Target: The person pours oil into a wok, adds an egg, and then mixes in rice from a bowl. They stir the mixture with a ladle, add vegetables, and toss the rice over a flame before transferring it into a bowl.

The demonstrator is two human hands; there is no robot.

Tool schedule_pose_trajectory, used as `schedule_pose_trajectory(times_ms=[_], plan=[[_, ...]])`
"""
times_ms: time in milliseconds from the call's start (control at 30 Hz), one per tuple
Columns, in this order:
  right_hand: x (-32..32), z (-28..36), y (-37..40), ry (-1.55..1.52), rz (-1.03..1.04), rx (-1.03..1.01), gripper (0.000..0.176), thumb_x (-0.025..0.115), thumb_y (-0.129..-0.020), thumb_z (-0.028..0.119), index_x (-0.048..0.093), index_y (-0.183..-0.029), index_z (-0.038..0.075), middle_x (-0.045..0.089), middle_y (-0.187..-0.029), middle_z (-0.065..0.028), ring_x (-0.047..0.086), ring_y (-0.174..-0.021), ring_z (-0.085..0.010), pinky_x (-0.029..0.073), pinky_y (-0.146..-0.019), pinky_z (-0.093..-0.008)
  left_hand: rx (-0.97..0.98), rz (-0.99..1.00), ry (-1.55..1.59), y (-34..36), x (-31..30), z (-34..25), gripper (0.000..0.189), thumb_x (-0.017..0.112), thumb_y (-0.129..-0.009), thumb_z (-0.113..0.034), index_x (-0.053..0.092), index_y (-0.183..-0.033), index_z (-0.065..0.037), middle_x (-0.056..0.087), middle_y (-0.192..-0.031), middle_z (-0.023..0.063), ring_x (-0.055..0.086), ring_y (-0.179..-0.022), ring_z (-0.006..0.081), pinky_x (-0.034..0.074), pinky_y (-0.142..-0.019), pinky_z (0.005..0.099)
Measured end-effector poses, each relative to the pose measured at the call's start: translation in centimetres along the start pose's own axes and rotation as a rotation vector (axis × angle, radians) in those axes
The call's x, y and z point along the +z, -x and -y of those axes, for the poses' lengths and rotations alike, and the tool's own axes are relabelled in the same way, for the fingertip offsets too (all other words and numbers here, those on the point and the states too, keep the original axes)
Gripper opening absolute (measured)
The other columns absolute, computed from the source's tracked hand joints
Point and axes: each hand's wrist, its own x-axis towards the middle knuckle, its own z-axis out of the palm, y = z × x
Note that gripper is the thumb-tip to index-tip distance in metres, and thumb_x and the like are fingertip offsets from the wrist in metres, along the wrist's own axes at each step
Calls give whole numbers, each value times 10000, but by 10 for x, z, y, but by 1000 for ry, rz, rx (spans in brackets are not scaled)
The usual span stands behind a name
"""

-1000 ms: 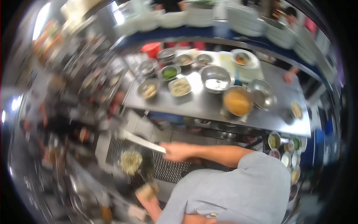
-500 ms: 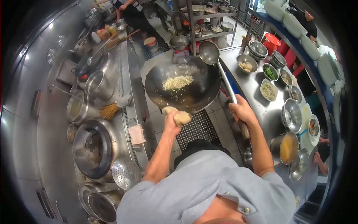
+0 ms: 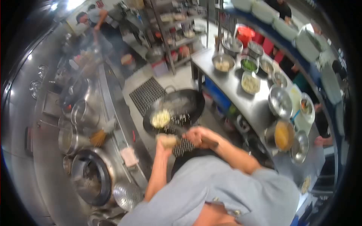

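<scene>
A dark wok (image 3: 194, 101) is held tilted in front of me, over the floor. My left hand (image 3: 165, 144) is closed around a folded beige cloth (image 3: 168, 139) at the wok's near edge; the grip under the cloth is hidden. In my right hand (image 3: 197, 136) is the handle of a ladle (image 3: 210, 142), which reaches down into the wok. Pale chopped food (image 3: 161, 118) sits heaped at the wok's left side, seemingly in the ladle's bowl, though blur obscures that. Loose bits lie on the wok's surface beside it.
On my right, a steel table (image 3: 230, 81) carries several bowls and a pot of yellow liquid (image 3: 283, 136). The cooking range (image 3: 109, 105) on my left holds pots, a bamboo brush (image 3: 98, 138) and a perforated strainer (image 3: 127, 196). A co-worker (image 3: 98, 22) stands at the far left.
The wok has come lower and nearer, its food bunched to the left. My right hand has swung inward, bringing the ladle from beside the wok into it. My view has shifted.
</scene>
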Motion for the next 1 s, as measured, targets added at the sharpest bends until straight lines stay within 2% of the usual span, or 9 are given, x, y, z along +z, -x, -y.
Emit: schedule_pose_trajectory(times_ms=[133, 200, 267, 467, 533, 633, 667, 833, 1000], plan=[[-4, -16, 16, 63, -51, -114, 237, 453, -953, 112, 428, -717, 108, 346, -535, 99, 317, -364, -10, 260, -344, -185, 57, -627, -48, 26, 68, 20, 29, 545, -776, -101, 531, -757, -116, 578, -767, 43, 622, -712, 217, 550, -664, 384], [-7, -9, 20, 111, -208, -215, 101, 455, -952, 98, 520, -975, 25, 362, -560, 72, 314, -354, -15, 245, -311, -176, 101, -569, 2, 32, 68, 0, 33, 547, -779, -77, 533, -787, -106, 582, -787, 41, 622, -709, 214, 555, -683, 396], [-12, 13, 31, 214, -168, -170, 193, 524, -932, 118, 433, -763, 99, 327, -529, 76, 298, -359, -19, 234, -328, -214, 167, -589, -214, 23, 54, -19, 78, 585, -780, -93, 532, -837, -93, 569, -790, 38, 608, -716, 197, 532, -683, 358], [-1, 22, 34, 1153, -721, -331, 134, 553, -795, 98, 454, -821, 11, 423, -543, 2, 408, -371, -98, 343, -337, -276, 384, -718, -1027, 73, 20, 44, 568, 586, -761, -89, 378, -1280, 13, 526, -1139, 110, 540, -1066, 221, 461, -914, 367], [-38, 30, -12, 876, -489, -298, 112, 562, -840, 109, 482, -800, 41, 420, -549, 15, 392, -381, -86, 314, -340, -266, 328, -758, -864, 36, -7, 48, 540, 581, -761, -79, 380, -1256, -3, 520, -1118, 106, 534, -1065, 218, 464, -905, 372], [-42, 19, -49, 234, -235, -159, 90, 520, -919, 118, 505, -968, 44, 350, -558, 83, 303, -360, -23, 239, -321, -199, 100, -544, -329, -21, 13, -2, 120, 542, -791, -121, 542, -904, -82, 576, -839, 72, 606, -725, 227, 534, -661, 373], [-46, 9, -48, 100, -140, -149, 86, 492, -932, 108, 520, -980, 42, 360, -566, 80, 312, -361, -17, 247, -311, -182, 10, -299, -289, -51, -28, -17, 137, 519, -797, -220, 574, -783, -95, 599, -791, 95, 615, -721, 258, 529, -686, 429], [-70, -57, 45, -161, 165, -273, 204, 430, -944, 108, 476, -1116, 9, 377, -605, 66, 321, -370, -16, 258, -320, -187, -294, -230, -183, -5, -19, 21, 514, 491, -720, -280, 608, -980, 147, 610, -1028, 324, 586, -939, 444, 470, -839, 497], [-43, -91, 176, -13, -327, -675, 290, 448, -842, 30, 488, -1126, -9, 348, -573, 39, 345, -352, -37, 250, -296, -188, -373, -443, -280, 9, -48, 28, 329, 470, -741, -229, 593, -807, 69, 623, -948, 277, 609, -845, 399, 479, -770, 493]])
